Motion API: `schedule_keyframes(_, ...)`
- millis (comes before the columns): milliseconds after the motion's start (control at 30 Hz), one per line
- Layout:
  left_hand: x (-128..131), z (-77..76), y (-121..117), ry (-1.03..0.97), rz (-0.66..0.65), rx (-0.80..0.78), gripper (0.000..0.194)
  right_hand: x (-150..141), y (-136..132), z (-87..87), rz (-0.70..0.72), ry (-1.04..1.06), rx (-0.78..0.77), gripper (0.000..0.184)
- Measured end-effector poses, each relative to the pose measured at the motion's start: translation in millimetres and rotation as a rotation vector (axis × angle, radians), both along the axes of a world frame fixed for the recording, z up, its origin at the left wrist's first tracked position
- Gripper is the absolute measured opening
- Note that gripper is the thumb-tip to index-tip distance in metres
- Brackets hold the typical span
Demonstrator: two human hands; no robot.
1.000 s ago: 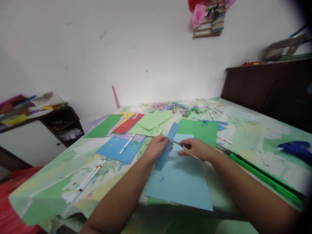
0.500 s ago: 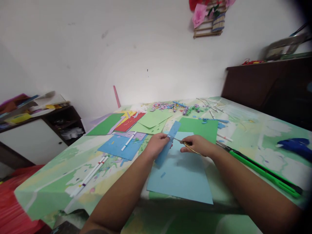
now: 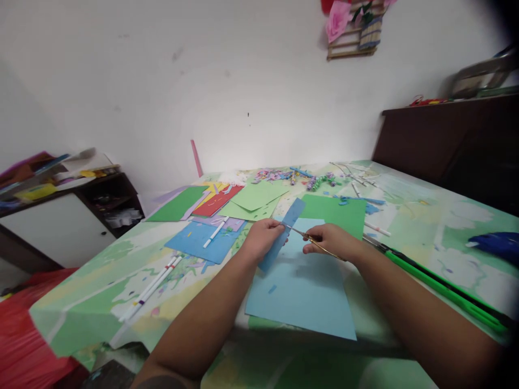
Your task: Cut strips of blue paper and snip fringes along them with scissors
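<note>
A strip of blue paper (image 3: 274, 253) is pinched in my left hand (image 3: 265, 237), slanting up to the right. My right hand (image 3: 330, 241) grips a pair of scissors with gold handles (image 3: 323, 248). Their blades (image 3: 298, 231) reach left to the strip, close by my left fingertips; whether they are parted I cannot make out. Below both hands a light blue sheet (image 3: 302, 302) lies at the table's near edge, with a small blue paper scrap (image 3: 272, 289) on it.
A green sheet (image 3: 336, 210) lies behind my right hand. To the right are a green utility knife (image 3: 441, 286) and a blue tool (image 3: 497, 246). On the left lie a blue sheet (image 3: 194, 241), white sticks (image 3: 152, 289) and a red sheet (image 3: 219, 200). Paper curls (image 3: 320, 182) sit farther back.
The whole view has shifted slightly, so things appear a little farther right. Both hands keep their hold on the strip and the scissors, and their placement is nearly the same.
</note>
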State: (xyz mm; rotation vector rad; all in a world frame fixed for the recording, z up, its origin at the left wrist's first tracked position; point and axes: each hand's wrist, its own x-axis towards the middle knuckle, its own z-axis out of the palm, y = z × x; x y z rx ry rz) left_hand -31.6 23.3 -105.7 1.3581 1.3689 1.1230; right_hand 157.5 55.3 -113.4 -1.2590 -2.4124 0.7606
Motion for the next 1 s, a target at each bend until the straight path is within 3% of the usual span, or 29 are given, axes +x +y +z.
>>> schedule_keyframes(400,1.7,1.8,-2.2,-0.026,-0.024,0.018,0.008,0.8,0.0,-1.3,-0.022,-0.012,0.029,0.042)
schedule_keyframes(600,1.1,-0.8,-0.6,0.066,-0.047,0.037,0.013,0.8,-0.6,-1.0,-0.038,-0.027,0.068,0.041)
schedule_keyframes(867,-17.3,5.3,3.3,0.521,-0.050,0.067,0.014,3.9,-0.2,2.7,-0.113,0.031,0.123,0.037)
schedule_keyframes(933,-26.0,6.8,5.1,0.680,-0.016,0.076,0.012,7.8,2.2,4.3,-0.164,0.079,0.144,0.038)
schedule_keyframes(1000,-28.4,5.5,7.1,0.809,0.041,0.104,0.022,11.3,5.8,3.7,-0.222,0.138,0.158,0.041)
